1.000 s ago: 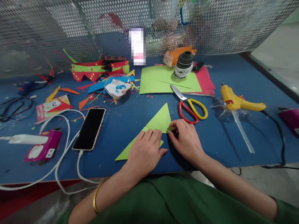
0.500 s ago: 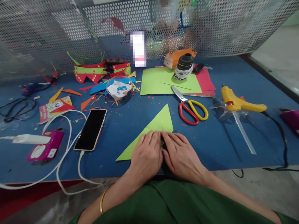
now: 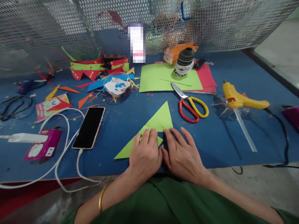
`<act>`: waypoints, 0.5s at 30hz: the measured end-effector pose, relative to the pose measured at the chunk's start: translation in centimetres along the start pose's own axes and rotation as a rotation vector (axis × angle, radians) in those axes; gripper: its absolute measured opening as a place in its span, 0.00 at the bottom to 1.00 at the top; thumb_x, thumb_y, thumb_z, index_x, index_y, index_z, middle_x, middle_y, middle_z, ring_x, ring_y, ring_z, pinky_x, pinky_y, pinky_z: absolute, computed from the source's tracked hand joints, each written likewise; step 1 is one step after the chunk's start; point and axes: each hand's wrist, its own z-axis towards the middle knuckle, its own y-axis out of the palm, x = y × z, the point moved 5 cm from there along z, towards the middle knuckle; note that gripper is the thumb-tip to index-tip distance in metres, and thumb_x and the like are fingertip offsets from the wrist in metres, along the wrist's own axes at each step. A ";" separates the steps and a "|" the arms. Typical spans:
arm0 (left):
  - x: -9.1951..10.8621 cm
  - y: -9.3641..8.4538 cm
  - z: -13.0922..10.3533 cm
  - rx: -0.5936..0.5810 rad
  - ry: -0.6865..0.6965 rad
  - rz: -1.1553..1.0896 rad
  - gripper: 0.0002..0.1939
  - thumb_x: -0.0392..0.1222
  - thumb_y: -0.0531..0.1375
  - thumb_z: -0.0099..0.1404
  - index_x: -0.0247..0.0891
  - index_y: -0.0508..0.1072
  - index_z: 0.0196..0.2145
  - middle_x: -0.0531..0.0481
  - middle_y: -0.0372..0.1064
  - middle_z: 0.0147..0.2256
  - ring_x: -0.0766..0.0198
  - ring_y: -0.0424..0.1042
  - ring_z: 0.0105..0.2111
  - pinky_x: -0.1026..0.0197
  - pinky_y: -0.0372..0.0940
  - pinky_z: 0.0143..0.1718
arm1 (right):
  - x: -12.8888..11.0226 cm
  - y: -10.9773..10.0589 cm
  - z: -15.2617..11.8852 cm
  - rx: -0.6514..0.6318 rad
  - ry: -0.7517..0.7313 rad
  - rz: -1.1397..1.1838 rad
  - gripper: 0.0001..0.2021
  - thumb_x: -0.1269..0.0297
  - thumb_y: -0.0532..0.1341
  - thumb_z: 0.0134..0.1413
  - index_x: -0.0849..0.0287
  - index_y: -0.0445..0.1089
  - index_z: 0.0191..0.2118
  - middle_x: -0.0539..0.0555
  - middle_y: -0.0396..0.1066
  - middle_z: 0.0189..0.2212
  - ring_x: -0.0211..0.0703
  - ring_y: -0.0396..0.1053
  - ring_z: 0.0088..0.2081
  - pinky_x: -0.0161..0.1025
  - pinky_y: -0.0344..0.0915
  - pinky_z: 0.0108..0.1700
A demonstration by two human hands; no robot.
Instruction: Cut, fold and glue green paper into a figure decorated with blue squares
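Right hand (image 3: pixel 183 152) fanned wider, fingers spread, left hand (image 3: pixel 146 154), fingers laid on green paper (image 3: pixel 161 119), scissors (image 3: pixel 183 96) just beyond, phone (image 3: pixel 89 127) leftward

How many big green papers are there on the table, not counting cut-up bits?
2. The folded green paper lies partly under the left hand; the flat green sheet lies farther back, partly under the scissors. More could be hidden underneath.

On a blue table (image 3: pixel 217 140), 1 dark-screened phone (image 3: pixel 88 128) at left is plugged into a white cable (image 3: pixel 78 165), near a purple socket box (image 3: pixel 52 140). At right, 1 yellow glue gun (image 3: pixel 237 99) has a clear stick (image 3: pixel 245 130) extending toward the front edge.
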 end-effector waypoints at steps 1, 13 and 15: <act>0.0 0.0 -0.1 0.006 -0.005 -0.010 0.24 0.40 0.51 0.70 0.20 0.72 0.55 0.33 0.73 0.54 0.44 0.69 0.53 0.44 0.60 0.50 | 0.1 -0.1 -0.1 0.004 0.016 0.000 0.23 0.65 0.52 0.66 0.81 0.66 0.57 0.70 0.74 0.53 0.63 0.68 0.56 0.59 0.54 0.63; -0.3 0.2 -0.2 0.021 -0.047 -0.089 0.24 0.41 0.53 0.69 0.22 0.72 0.55 0.33 0.73 0.55 0.44 0.70 0.53 0.44 0.60 0.51 | 0.7 -0.7 -0.2 0.072 0.088 0.112 0.26 0.63 0.52 0.65 0.78 0.62 0.61 0.67 0.74 0.54 0.60 0.61 0.64 0.57 0.51 0.66; -0.4 0.3 -0.2 0.023 -0.045 -0.090 0.23 0.39 0.52 0.68 0.23 0.72 0.55 0.34 0.73 0.55 0.45 0.71 0.52 0.44 0.60 0.51 | 0.3 -0.5 0.3 0.051 0.027 0.155 0.25 0.63 0.51 0.65 0.77 0.62 0.61 0.65 0.72 0.56 0.59 0.58 0.65 0.56 0.49 0.67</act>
